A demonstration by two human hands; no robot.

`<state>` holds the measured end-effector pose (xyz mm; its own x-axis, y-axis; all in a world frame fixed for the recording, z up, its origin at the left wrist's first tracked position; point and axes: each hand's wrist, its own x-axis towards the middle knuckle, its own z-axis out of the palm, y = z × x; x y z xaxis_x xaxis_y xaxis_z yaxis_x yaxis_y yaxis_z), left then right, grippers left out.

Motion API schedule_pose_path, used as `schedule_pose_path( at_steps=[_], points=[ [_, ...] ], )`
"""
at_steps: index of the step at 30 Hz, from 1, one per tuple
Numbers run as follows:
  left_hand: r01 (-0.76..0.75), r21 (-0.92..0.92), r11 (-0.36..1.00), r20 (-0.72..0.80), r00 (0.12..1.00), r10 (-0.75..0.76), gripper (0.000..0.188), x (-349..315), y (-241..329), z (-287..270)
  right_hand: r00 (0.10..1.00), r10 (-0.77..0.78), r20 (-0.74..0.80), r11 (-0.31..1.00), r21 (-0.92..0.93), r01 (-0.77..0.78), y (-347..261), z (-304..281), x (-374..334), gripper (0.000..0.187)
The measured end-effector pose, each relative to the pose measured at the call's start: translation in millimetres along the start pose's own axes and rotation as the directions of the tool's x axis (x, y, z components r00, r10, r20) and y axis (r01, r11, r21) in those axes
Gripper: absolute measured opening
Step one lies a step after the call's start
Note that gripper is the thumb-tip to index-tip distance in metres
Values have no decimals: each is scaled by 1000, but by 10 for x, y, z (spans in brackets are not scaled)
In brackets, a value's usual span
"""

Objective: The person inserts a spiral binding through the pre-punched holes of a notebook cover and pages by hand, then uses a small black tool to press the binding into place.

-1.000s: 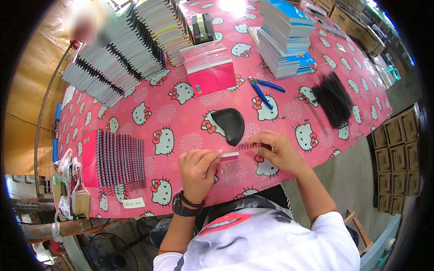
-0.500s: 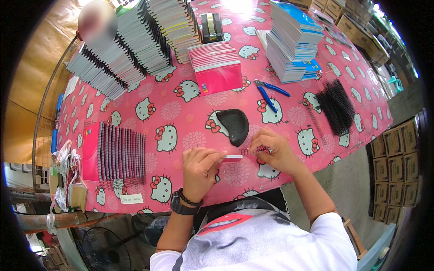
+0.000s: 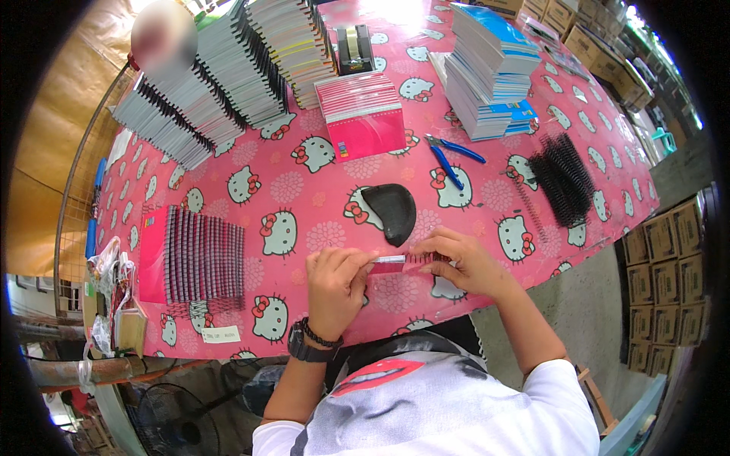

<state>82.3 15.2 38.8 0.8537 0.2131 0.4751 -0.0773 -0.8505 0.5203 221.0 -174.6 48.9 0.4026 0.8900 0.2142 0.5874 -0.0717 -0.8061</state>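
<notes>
Near the table's front edge, my left hand pinches a small pink-and-white notebook on its left side, thin edge up. My right hand is closed on a dark spiral binding coil at the notebook's right end. Fingers hide part of the coil, so how far it is threaded I cannot tell. Just beyond the hands lies a black rounded dish. Blue-handled cutters rest farther off, jaws apart. A bundle of black coils lies to the right, with a single coil beside it.
Spiral-bound pink notebooks are stacked at left, near a paper slip. Farther back stand a pink notebook stack, a tape dispenser, rows of bound books and blue-covered books. Cartons are piled beyond the table's right edge.
My right hand has shifted slightly left and its fingers have spread along the coil, which now sits closer to the notebook. The notebook has tilted a little in my left hand.
</notes>
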Motion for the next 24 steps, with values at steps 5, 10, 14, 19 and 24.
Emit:
schedule_pose_path(
  at_steps=[5, 10, 14, 19, 24],
  points=[
    [-19, -5, 1000, -6, 1000, 19, 17, 4, 21, 9, 998, -61, 32, 994, -94, 64, 75, 23, -8, 26],
    [-30, 11, 999, 15, 999, 29, 25, -11, 59, -10, 999, 0, -44, 999, -47, -2, -47, 41, 5, 34],
    [-47, 8, 999, 125, 991, 45, 29, -72, 203, 126, 993, 113, 31, 993, -28, -112, -34, 122, -51, 45],
    [-122, 58, 991, 179, 978, 110, 25, -114, 203, 111, 986, 132, 99, 990, 39, -136, -46, -7, 76, 45],
    [-199, 5, 980, 217, 957, 193, 22, -47, 129, 63, 980, -193, -39, 907, -387, 163, 310, -55, 610, 61]
  ],
)
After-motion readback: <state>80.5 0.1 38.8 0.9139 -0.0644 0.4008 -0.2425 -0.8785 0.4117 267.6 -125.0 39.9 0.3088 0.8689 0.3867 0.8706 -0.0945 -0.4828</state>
